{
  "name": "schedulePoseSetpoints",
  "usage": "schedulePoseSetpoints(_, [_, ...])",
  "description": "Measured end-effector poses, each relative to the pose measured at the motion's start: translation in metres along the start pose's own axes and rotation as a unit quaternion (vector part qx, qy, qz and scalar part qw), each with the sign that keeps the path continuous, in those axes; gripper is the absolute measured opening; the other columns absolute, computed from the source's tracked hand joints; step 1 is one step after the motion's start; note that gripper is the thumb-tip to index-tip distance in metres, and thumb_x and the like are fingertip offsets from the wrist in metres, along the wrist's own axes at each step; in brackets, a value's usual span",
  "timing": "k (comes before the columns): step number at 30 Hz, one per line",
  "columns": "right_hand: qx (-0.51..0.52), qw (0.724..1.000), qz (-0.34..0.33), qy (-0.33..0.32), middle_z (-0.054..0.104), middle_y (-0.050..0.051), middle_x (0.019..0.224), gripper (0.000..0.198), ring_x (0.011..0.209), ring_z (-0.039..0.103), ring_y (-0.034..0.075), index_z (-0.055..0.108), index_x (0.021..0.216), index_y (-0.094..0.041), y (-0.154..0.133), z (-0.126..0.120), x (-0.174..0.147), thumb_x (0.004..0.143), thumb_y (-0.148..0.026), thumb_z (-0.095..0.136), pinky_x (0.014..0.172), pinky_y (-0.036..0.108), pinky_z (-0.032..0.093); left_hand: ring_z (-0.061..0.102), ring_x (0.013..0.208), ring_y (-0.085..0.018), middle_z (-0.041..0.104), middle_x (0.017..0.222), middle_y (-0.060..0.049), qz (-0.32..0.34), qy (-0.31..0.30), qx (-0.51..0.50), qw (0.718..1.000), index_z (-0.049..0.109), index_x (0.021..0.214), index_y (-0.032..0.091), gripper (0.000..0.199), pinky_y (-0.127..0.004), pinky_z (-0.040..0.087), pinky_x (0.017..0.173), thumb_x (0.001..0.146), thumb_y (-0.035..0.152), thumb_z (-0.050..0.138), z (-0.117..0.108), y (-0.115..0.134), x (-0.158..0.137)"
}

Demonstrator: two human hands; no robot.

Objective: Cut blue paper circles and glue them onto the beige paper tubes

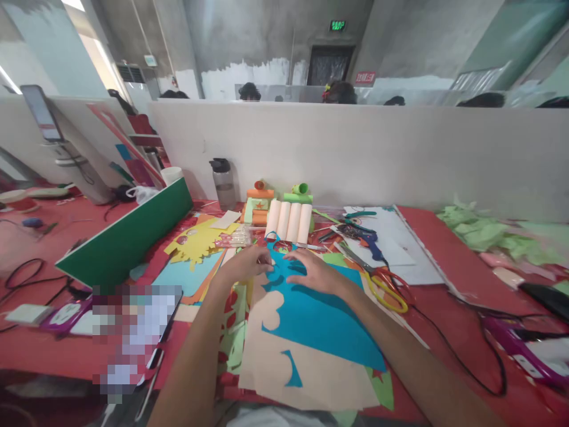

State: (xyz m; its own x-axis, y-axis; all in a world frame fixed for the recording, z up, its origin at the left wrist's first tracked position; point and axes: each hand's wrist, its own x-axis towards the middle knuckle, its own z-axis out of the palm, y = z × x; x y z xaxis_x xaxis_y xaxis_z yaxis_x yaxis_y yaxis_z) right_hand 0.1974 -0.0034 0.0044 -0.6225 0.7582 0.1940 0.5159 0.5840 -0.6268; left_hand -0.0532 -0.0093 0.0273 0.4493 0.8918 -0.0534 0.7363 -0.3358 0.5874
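A blue sheet of craft paper (329,323) with curved cut-outs along its left edge lies on a beige sheet (306,382). Over its upper left part, my left hand (253,261) has its fingers curled together at the edge; whatever they pinch is too small to make out. My right hand (313,271) rests on or just above the blue paper, fingers spread and holding nothing. A small curved blue scrap (292,369) lies on the beige sheet near me. Just beyond my hands stand pale paper rolls (288,220) side by side.
Orange-handled scissors (386,287) and a blue glue gun (373,243) lie at right. Left are yellow paper cut-outs (195,240), a green board (128,237) on edge and a blurred tablet-like device (146,332). A bottle (223,184) stands before the white partition (355,154).
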Motion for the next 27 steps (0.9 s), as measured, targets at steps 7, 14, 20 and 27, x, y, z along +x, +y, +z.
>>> schedulePoseSetpoints(7, [-0.088,0.994,-0.03,-0.06,0.056,0.01,0.141,0.061,0.134,0.046,0.032,0.057,0.138,-0.026,0.01,0.006,-0.024,0.085,-0.053,0.072,0.113,0.047,0.037,0.063,0.075,-0.018,0.07,0.082,-0.001,0.0,-0.038,0.036,0.999,0.065,0.088,0.02,0.015,-0.025,0.039,0.06,0.084,0.035,0.066,0.025,0.01,0.016])
schedulePoseSetpoints(14, [-0.148,0.982,-0.076,-0.089,0.052,0.009,0.149,0.04,0.138,0.044,0.032,0.065,0.134,-0.035,0.005,-0.002,-0.027,0.097,-0.048,0.058,0.114,0.053,0.033,0.064,0.094,-0.024,0.068,0.107,-0.006,-0.022,0.014,0.116,0.993,0.062,0.108,0.022,0.025,-0.033,0.045,0.077,0.1,0.027,0.038,0.015,0.037,-0.037])
schedulePoseSetpoints(20, [-0.164,0.979,-0.07,-0.101,0.049,0.01,0.151,0.044,0.139,0.042,0.034,0.057,0.142,-0.038,0.004,-0.003,-0.03,0.1,-0.05,0.05,0.113,0.056,0.033,0.057,0.118,-0.024,0.059,0.134,-0.006,0.065,0.009,0.196,0.978,0.056,0.129,0.027,0.035,-0.037,0.047,0.095,0.101,0.017,0.038,0.059,0.037,-0.079])
schedulePoseSetpoints(27, [-0.173,0.977,-0.078,-0.098,0.049,0.009,0.152,0.044,0.14,0.041,0.033,0.056,0.143,-0.037,0.005,-0.001,-0.029,0.101,-0.048,0.05,0.115,0.055,0.032,0.06,0.11,-0.027,0.063,0.126,-0.009,0.034,0.072,0.278,0.957,0.056,0.135,0.028,0.036,-0.041,0.051,0.089,0.101,0.023,0.044,0.08,0.039,-0.073])
